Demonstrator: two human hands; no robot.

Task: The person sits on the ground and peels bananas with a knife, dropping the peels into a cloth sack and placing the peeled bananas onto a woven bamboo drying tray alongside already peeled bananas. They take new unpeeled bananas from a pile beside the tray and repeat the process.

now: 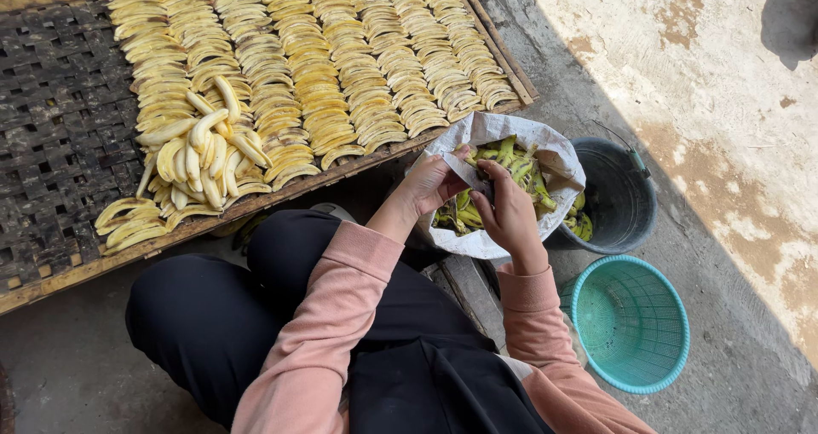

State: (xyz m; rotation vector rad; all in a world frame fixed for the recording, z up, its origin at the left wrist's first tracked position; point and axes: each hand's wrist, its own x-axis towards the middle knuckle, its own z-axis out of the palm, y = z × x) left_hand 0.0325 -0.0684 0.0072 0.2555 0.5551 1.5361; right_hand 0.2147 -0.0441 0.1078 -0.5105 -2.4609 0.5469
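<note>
1. A woven drying rack with a wooden frame fills the far left of the scene; its left part is bare dark weave.
2. Rows of peeled, flattened bananas lie side by side across the rack's far and right parts, close-packed in neat lines.
3. The person sits near the camera in dark trousers and pink sleeves, knees toward the rack.
4. A white sack stands open just right of the rack's near edge, holding greenish-yellow banana peels.
5. A dark bucket sits just right of the sack, touching it, with a few green pieces showing at its left side.
6. A teal plastic basket stands near and right, just beside the bucket.
7. A loose heap of whole peeled bananas rests on the rack's near side, on top of the rows.
8. The left hand curls its fingers over the sack's near rim.
9. The right hand is over the sack's mouth, fingers bent around something dark; what it is cannot be told.
</note>
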